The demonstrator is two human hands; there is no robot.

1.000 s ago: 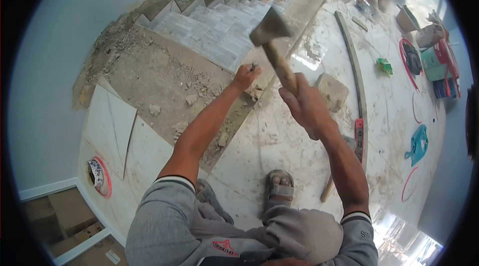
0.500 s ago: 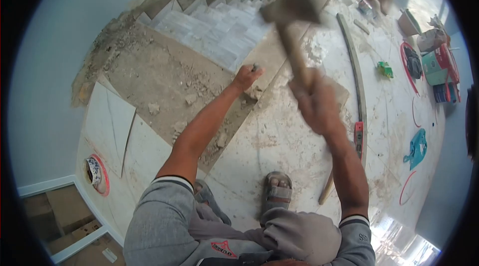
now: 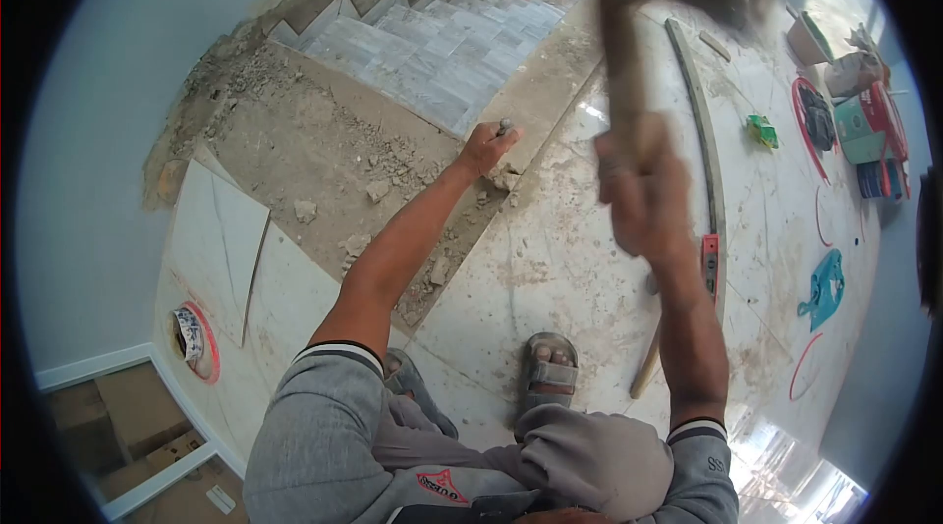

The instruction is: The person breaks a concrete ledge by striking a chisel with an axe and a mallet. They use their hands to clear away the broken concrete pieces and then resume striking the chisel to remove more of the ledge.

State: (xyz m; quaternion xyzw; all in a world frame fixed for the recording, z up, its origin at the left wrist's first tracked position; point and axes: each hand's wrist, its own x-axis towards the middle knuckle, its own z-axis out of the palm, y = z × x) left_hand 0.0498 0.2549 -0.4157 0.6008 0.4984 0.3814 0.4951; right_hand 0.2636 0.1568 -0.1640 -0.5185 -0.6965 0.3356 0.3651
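At broken edge of floor tile (image 3: 550, 259): left hand (image 3: 483, 149) wrapped round chisel (image 3: 504, 126). Right hand (image 3: 637, 192) fisted on hammer (image 3: 621, 53), head high, blurred. Risks, as I judged: off-centre blow onto knuckles; chisel skidding; chips flying toward sandalled foot (image 3: 552, 372).

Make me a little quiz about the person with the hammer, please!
1. True or false: the right hand holds the hammer up high.
2. What does the left hand grip? A) a chisel B) a paintbrush C) a cup
3. What does the person wear on the foot that shows near the bottom of the picture?
Key: 1 true. 2 A. 3 a sandal.
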